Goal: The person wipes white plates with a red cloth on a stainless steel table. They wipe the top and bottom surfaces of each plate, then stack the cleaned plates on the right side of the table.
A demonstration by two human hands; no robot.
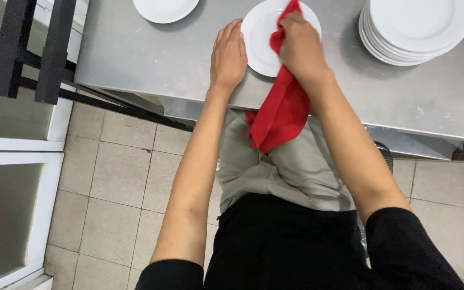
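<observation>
- Black sleeves and a black top fill the bottom of the frame, with grey-green trousers [291,166] below them and both bare forearms reaching up toward a stainless-steel table [151,59].
- At the table's near edge sits a white plate [260,32], flat on the steel, partly covered by the person's right hand and the cloth.
- Left hand [229,56]: lies palm down on the table, fingers straight and together, their tips just at the plate's left rim; it grips nothing, and whether the fingertips actually touch the rim cannot be told.
- Right hand [301,45]: curled closed over a red cloth [281,107], knuckles up, pressing the bunched cloth onto the plate's face.
- One end of the cloth pokes out above the right fingers across the plate's upper rim; the longer end runs out under the wrist, over the table edge, and hangs down in front of the trousers.
- So the plate lies beneath the right fingers and just to the right of the left fingers, between the two hands.
- A stack of white plates [417,27] stands on the table well to the right.
- Another single white plate [165,8] lies at the top edge, left of the hands.
- A black metal frame [33,48] stands at far left above a tiled floor [119,177].
</observation>
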